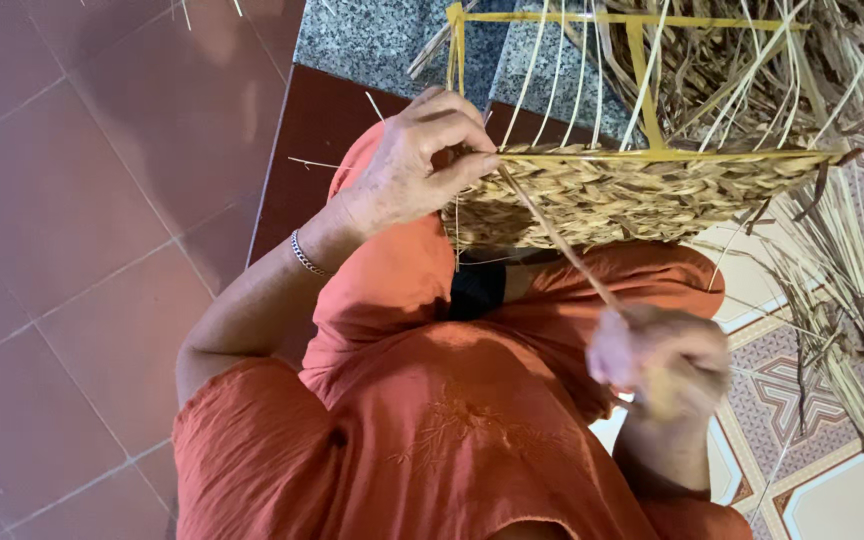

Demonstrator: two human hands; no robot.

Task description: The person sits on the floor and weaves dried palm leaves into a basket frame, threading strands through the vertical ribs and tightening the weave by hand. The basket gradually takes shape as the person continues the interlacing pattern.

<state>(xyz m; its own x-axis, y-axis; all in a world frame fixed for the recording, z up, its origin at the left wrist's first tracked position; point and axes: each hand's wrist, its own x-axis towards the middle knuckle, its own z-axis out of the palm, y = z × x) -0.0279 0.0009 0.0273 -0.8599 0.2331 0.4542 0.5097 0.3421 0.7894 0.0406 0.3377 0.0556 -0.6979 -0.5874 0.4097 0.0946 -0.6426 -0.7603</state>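
Note:
A half-woven straw basket (632,190) on a yellow frame (652,155) rests on my lap, its braided edge toward me. My left hand (417,160) grips the basket's left corner, fingers curled over the braid. My right hand (667,360), blurred with motion, is shut on a long straw strand (557,235) that runs tight from the braid's left end down to my fist. Pale upright ribs (572,70) rise from the woven part.
Loose dried straw (842,290) lies bundled on the patterned tile floor at right. A grey stone step (372,40) and red tiles (102,200) lie to the left. My orange clothing (432,420) fills the lower middle.

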